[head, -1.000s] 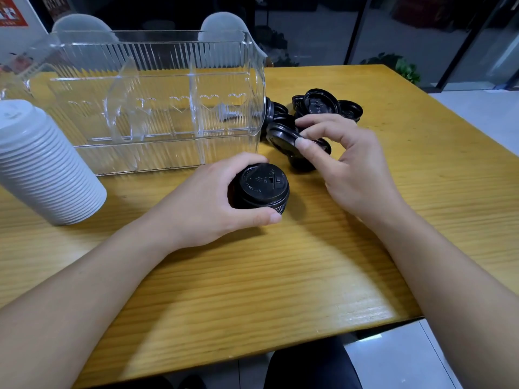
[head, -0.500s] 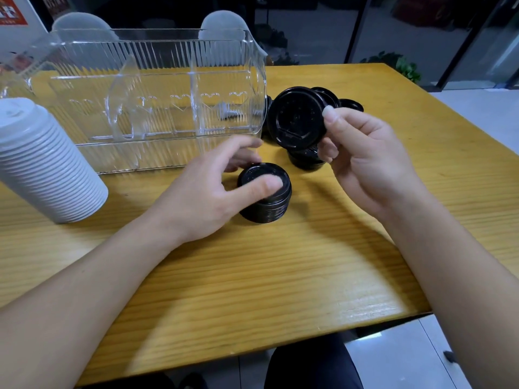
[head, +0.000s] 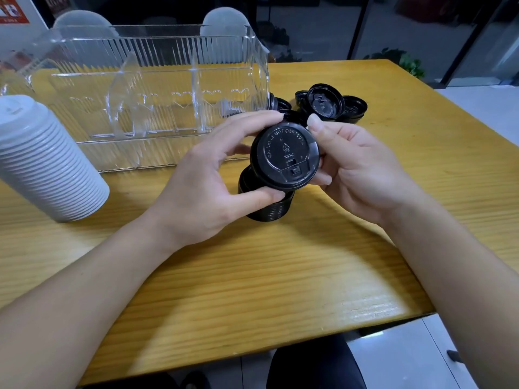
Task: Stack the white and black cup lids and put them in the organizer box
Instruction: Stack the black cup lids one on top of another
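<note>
A single black lid [head: 285,155] hangs in the air, top side facing me, just above a short stack of black lids [head: 269,209] standing on the table. My left hand [head: 207,189] grips its left rim between forefinger and thumb. My right hand [head: 356,169] pinches its right rim. Loose black lids [head: 327,103] lie in a heap behind my hands. A tall stack of white lids [head: 42,161] lies tilted at the left. The clear organizer box [head: 157,88] stands behind, with dividers inside and no lids in it.
The wooden table [head: 252,276] ends at a front edge close to me and a right edge beyond the heap. Two pale chair backs [head: 224,19] show behind the box. Tiled floor lies to the right.
My right hand turned the lifted lid from underside to top side and brought it over the short stack. My left hand let go of the stack and took the lid's left rim.
</note>
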`<state>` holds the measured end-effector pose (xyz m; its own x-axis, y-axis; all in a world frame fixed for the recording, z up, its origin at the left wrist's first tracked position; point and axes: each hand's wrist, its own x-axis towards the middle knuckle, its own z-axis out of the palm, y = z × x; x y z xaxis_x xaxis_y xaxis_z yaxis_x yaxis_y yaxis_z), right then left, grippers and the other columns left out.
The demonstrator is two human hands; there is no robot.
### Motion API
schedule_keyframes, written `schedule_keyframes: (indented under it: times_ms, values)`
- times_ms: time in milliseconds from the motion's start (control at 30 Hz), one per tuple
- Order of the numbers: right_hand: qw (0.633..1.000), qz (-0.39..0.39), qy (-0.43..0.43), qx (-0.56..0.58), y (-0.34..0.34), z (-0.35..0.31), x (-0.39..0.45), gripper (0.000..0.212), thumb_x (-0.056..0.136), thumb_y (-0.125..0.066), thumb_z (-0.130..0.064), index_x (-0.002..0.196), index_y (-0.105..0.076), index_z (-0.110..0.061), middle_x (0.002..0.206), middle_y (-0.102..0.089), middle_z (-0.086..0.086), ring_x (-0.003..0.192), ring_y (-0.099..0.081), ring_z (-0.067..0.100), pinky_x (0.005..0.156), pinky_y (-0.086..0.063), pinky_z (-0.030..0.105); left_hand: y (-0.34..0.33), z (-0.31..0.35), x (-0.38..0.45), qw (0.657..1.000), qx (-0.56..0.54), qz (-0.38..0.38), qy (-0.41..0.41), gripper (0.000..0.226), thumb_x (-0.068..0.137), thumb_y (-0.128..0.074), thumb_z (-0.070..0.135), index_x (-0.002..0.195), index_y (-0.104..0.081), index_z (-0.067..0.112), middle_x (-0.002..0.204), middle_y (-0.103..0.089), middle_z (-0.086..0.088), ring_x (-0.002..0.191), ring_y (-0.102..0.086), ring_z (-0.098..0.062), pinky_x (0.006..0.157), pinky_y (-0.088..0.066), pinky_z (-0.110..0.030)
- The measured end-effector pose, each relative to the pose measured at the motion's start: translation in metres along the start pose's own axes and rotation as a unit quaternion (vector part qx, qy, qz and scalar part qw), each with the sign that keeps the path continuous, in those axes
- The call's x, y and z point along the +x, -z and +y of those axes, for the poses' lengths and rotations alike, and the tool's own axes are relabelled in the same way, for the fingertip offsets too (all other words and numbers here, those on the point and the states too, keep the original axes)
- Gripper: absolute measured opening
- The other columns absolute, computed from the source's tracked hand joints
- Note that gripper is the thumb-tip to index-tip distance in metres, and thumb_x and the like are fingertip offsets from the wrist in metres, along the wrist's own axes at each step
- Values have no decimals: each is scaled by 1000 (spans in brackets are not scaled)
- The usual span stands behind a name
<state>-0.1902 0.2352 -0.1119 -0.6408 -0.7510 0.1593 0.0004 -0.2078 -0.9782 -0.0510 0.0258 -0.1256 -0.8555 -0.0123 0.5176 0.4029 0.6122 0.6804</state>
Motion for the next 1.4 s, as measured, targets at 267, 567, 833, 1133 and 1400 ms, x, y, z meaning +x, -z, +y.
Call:
schedule_keyframes:
  times_ms: [267, 567, 833, 1133, 1400]
  values:
    - [956, 68, 140, -250, -3, 3, -6, 40, 102, -81, -28, 135, -71, -8, 123, -75, 6, 104, -72, 16, 91, -60, 42, -1, -2, 1, 997, 14, 52, 46, 77, 84, -102, 25, 148, -60, 19, 144, -70, 9, 142, -65, -23, 112, -57, -56]
    - [875, 60, 264, -401, -12, 4, -12, 72, 81, -101, -37, 138, -70, -6, 136, -68, 8, 132, -62, 15, 106, -45, 23, -3, 3, 0, 995, 52, 64, 57, 75, 85, -98, 48, 142, -58, 19, 136, -67, 14, 133, -66, -18, 108, -58, -50]
    - [918, 108, 199, -327, -3, 8, -7, 50, 97, -88, -30, 141, -72, -13, 126, -78, -2, 120, -74, 17, 104, -58, 36, -3, 2, -1, 986, 35, -82, 140, 131, 71, -106, 53, 174, -25, 47, 162, -51, 29, 152, -50, 2, 126, -45, -37]
    - [911, 23, 123, -393, -1, 10, -10, 42, 94, -88, -43, 131, -80, -25, 121, -80, -15, 115, -72, 11, 96, -53, 25, 2, -5, 0, 979, 30, -92, 178, 135, 76, -105, 51, 173, -12, 63, 148, -66, 18, 146, -62, -9, 132, -41, -50]
    - [902, -22, 103, -418, 3, 11, -10, 48, 94, -91, -38, 139, -78, -27, 127, -79, -22, 125, -70, 2, 107, -54, 28, 5, -3, -1, 980, 6, -103, 172, 133, 83, -102, 34, 176, -10, 58, 143, -73, 18, 140, -68, -6, 130, -44, -48]
